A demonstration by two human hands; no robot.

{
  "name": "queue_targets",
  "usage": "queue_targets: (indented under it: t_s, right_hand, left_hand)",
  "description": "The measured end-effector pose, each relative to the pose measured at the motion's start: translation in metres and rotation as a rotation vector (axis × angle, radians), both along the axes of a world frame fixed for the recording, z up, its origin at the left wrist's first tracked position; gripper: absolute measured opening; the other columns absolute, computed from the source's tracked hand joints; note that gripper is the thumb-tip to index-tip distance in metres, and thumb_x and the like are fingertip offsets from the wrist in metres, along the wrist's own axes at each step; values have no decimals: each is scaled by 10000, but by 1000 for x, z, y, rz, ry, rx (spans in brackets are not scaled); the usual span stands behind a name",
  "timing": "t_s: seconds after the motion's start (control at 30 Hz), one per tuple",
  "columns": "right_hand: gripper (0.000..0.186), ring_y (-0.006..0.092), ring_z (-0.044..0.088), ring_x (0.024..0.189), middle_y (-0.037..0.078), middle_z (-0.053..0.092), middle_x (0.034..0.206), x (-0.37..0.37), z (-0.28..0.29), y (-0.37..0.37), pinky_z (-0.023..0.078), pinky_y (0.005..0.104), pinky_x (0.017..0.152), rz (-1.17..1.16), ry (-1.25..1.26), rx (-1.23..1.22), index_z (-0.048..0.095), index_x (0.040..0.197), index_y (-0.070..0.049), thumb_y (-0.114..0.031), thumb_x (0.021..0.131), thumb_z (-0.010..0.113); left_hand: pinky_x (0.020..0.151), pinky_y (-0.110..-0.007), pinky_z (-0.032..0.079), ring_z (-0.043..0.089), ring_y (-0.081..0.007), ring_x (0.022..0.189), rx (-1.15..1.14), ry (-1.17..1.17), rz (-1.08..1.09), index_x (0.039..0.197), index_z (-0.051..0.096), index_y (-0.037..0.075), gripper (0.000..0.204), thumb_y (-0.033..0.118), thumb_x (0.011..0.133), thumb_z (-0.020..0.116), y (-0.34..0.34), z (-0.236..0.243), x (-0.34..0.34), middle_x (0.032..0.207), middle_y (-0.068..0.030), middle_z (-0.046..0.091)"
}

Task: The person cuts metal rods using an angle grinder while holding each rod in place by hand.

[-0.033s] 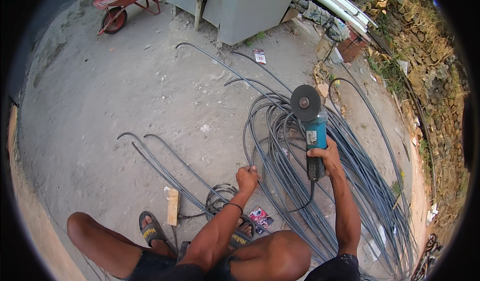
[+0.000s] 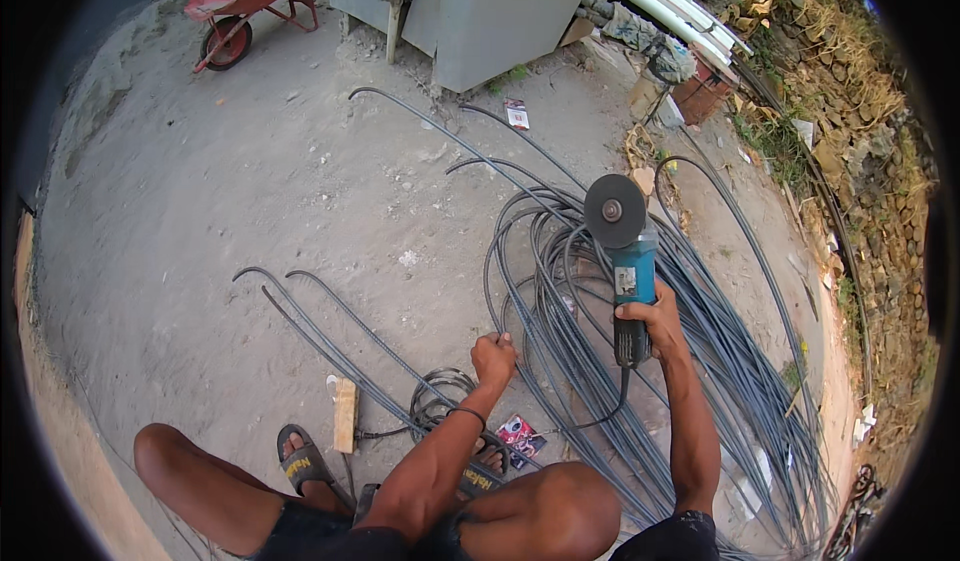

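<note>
Above steel bars [image 2: 720, 326], the right grip [image 2: 657, 323] clasps a white-labelled grinder [image 2: 633, 257]; the left grip [image 2: 494, 359] is closed, contents unclear

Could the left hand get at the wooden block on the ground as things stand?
Probably yes: the coiled cable and metal rods between the left hand and the wooden block look low enough to reach over, though the hand's curled fingers would need opening first.
</note>
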State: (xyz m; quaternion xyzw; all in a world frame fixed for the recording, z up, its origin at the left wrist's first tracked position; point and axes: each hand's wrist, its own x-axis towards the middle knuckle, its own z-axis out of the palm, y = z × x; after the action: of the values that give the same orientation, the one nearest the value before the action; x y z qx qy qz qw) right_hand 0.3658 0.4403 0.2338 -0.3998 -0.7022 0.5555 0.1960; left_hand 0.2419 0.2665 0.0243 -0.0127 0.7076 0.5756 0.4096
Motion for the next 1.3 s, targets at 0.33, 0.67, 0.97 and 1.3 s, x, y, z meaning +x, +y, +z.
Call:
queue_targets:
  t_s: [0.33, 0.67, 0.97, 1.3]
  right_hand:
    - [487, 208, 700, 720, 99, 685, 863, 61, 33, -57, 587, 358, 696, -167, 113, -95, 624, 1069, 0, -105, 623, 789]
    - [452, 249, 712, 677, 142, 678, 870, 88, 39, -92, 597, 368, 629, -238, 207, -87, 623, 1033, 49, -102, 622, 738]
    - [461, 261, 721, 684, 143, 670, 864, 103, 39, -117, 614, 384, 611, -300, 275, -95, 610, 1040, 51, -83, 618, 737]
    - [443, 252, 718, 682, 149, 674, 874, 120, 37, -116, 623, 378, 603, -318, 227, -70, 607, 1042, 63, -122, 656, 723]
  left_hand:
    - [466, -327, 590, 703, -198, 575, 272, 49, -36, 943, 722, -85, 287, 183, 1004, 638, -12, 20, 14, 744, -132, 733]
    - [464, -341, 596, 695, -203, 548, 151, 11, -88, 928, 702, -92, 292, 175, 1012, 618, -3, -2, -2, 768, -156, 735]
    - [466, -333, 601, 704, -213, 565, -96, -50, -9, 925, 691, -125, 302, 156, 1012, 622, -37, -38, -17, 752, -165, 726]
    - [465, -376, 566, 692, -228, 515, -65, 128, -222, 823, 682, -95, 389, 245, 1006, 634, -138, -2, -11, 646, -170, 695]
